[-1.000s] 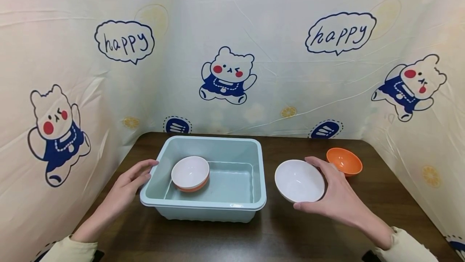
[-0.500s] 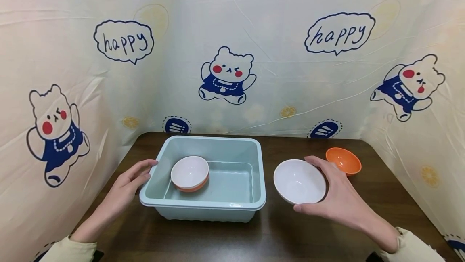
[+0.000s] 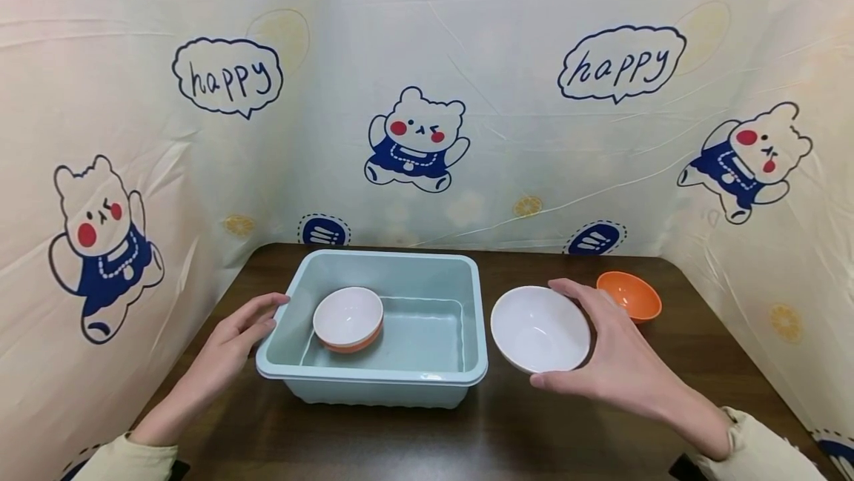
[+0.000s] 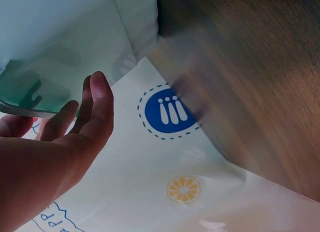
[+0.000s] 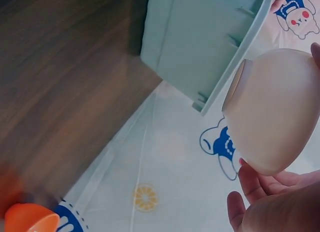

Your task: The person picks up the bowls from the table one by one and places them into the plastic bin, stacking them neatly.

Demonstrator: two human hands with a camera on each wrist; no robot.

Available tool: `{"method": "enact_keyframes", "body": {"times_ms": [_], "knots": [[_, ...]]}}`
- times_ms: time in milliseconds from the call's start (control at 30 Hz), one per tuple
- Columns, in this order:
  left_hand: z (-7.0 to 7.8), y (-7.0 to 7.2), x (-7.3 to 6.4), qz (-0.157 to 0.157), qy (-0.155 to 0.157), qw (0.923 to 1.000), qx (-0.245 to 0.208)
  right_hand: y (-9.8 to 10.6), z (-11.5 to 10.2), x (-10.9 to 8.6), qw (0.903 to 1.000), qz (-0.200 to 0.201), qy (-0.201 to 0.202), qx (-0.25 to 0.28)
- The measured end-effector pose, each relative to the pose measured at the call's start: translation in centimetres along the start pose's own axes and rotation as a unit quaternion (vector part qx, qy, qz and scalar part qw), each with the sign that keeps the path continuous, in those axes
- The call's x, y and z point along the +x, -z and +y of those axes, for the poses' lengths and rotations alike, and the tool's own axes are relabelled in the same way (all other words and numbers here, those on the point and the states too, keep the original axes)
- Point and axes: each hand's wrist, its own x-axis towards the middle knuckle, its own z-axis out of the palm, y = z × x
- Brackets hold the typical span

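Observation:
In the head view, my right hand [image 3: 617, 359] grips a white bowl [image 3: 539, 329] by its right side, thumb near and fingers at the far rim. The right wrist view shows this bowl's pale outside and foot [image 5: 270, 109], raised beside the basin. My left hand [image 3: 233, 344] holds the left rim of a light blue plastic basin [image 3: 373, 376], a fingertip over the edge and other fingers below it, as the left wrist view shows. Inside the basin, on its left, another white bowl [image 3: 348, 314] sits on an orange bowl [image 3: 353, 347], mostly hidden.
An orange bowl [image 3: 630, 296] stands at the back right of the dark wooden table [image 3: 427, 440], partly behind my right hand. A pale printed cloth [image 3: 520, 133] encloses the back and both sides.
My right hand has carried the white bowl slightly left and up, closer to the basin's right rim. The left hand, the basin and the bowls in it stay put.

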Motion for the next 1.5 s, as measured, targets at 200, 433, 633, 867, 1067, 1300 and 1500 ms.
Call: {"method": "enact_keyframes", "body": {"times_ms": [200,433,633,867,1067,1300,1500], "knots": [[0.0,0.0,0.1,0.001,-0.001,1.0000,0.005,0.2,-0.8,0.4,0.9999,-0.009,0.001,0.009],[0.0,-0.1,0.2,-0.001,0.003,0.9999,0.013,0.3,-1.3,1.0,0.9997,-0.016,0.011,0.014],[0.0,0.0,0.1,-0.001,-0.001,1.0000,0.008,0.1,-1.7,1.7,0.9991,-0.031,0.021,0.019],[-0.1,-0.1,0.0,-0.003,0.004,1.0000,0.006,-0.6,-2.2,2.4,0.9979,-0.045,0.047,0.004],[0.0,0.0,0.0,-0.005,0.007,1.0000,0.000,-0.9,-3.1,3.1,0.9965,-0.066,0.051,-0.006],[-0.1,0.0,0.0,-0.002,0.005,1.0000,0.007,-1.3,-4.4,4.6,0.9939,-0.090,0.064,0.000],[-0.1,0.0,0.0,-0.003,0.004,1.0000,0.001,-1.8,-5.3,5.7,0.9928,-0.104,0.058,0.009]]}}
